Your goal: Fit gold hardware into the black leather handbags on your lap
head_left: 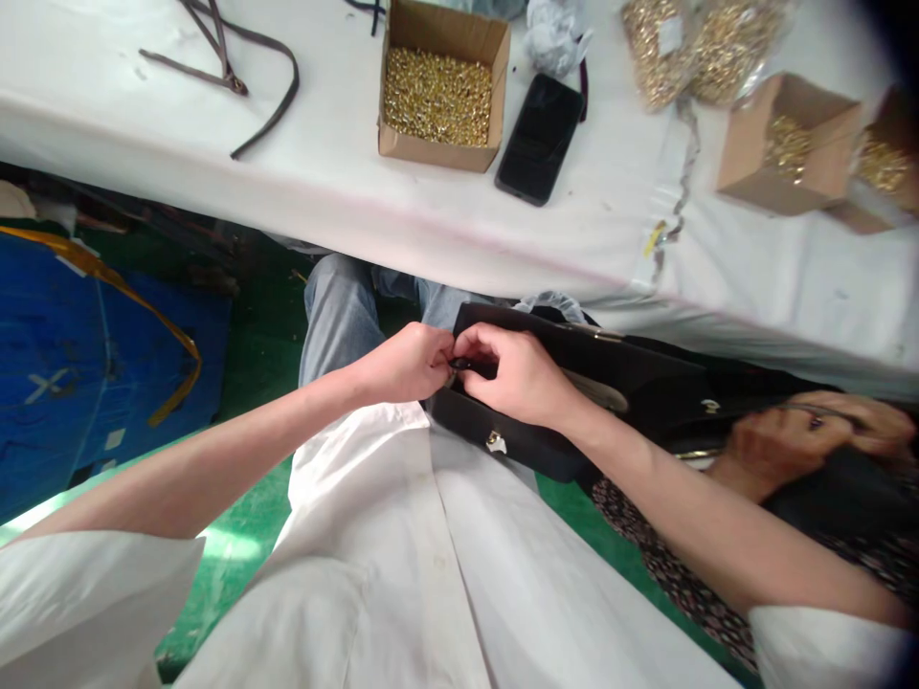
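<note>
A stiff black handbag (459, 413) rests on my lap, its top open and a gold-coloured metal clasp (495, 441) on its near side. At the bag's left end my left hand (414, 364) is closed, its fingertips curled in and partly hidden. My right hand (518, 375) reaches over the bag's opening, thumb and forefinger bent together at the same spot. Between the two hands shows a small dark piece (460, 364), pinched by the fingers; its exact kind is too small to tell.
On the white-covered table (323, 206) stand a carton of gold metal bits (437, 158), a black phone (540, 139), brown straps (273, 120), more cartons (761, 153) and bags of gold pieces (657, 57). A co-worker's hand (775, 445) is close on the right. A blue box (93, 354) sits left.
</note>
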Demonstrator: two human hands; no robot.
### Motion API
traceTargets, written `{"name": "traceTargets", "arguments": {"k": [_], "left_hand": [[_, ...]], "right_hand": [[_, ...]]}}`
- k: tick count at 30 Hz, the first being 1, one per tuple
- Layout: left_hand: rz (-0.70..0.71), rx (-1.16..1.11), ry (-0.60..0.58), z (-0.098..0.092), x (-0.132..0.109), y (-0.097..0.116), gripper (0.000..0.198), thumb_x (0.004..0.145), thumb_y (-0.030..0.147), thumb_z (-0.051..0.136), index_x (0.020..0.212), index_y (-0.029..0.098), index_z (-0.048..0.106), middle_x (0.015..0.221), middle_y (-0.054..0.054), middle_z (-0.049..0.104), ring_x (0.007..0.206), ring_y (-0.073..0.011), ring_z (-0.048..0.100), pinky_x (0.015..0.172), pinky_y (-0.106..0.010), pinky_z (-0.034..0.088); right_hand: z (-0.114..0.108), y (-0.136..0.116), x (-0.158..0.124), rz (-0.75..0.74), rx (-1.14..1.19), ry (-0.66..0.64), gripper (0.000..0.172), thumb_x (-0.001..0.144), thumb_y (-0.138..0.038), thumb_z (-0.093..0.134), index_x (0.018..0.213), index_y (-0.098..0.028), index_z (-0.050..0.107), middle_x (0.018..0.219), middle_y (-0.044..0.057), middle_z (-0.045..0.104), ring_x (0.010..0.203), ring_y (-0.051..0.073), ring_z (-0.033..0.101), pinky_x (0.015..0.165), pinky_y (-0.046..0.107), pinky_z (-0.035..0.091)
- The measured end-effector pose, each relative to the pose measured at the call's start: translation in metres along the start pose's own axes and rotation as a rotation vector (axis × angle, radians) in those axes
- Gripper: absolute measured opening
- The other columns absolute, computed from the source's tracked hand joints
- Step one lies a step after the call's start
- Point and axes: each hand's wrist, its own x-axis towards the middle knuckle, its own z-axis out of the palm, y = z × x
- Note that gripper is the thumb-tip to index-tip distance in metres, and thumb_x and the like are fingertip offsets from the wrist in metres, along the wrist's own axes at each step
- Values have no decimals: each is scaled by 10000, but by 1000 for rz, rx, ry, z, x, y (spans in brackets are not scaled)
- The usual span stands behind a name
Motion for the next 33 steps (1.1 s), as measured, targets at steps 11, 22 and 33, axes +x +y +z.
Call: {"name": "traceTargets", "arguments": {"k": [11, 22, 33], "left_hand": [[-109, 22, -75, -20, -27, -13, 152, 778, 122, 615, 722, 198, 496, 663, 51, 506, 667, -122, 419, 562, -273, 263], [-156, -84, 13, -13, -41, -23, 187, 775, 172, 646, 713, 199, 471, 685, 70, 453, 665, -103, 354, 566, -263, 273], [-150, -152, -46, -17, -46, -29, 143, 822, 252, 707, 781, 185, 588, 669, 71, 495, 620, -100, 371, 513, -247, 269]], "right_hand": [[23, -7, 26, -23, 81, -142, 269, 751, -87, 731, 986, -220, 730, 918, -13, 793, 810, 188, 741, 745, 293, 583], [31, -8, 31, -35, 61, -183, 268, 770, -94, 731, 1007, -219, 734, 897, -20, 796, 775, 184, 740, 726, 292, 565], [35, 0, 31, -35, 49, -226, 254, 774, -114, 728, 1003, -224, 738, 894, -23, 801, 772, 185, 750, 719, 288, 583]]}}
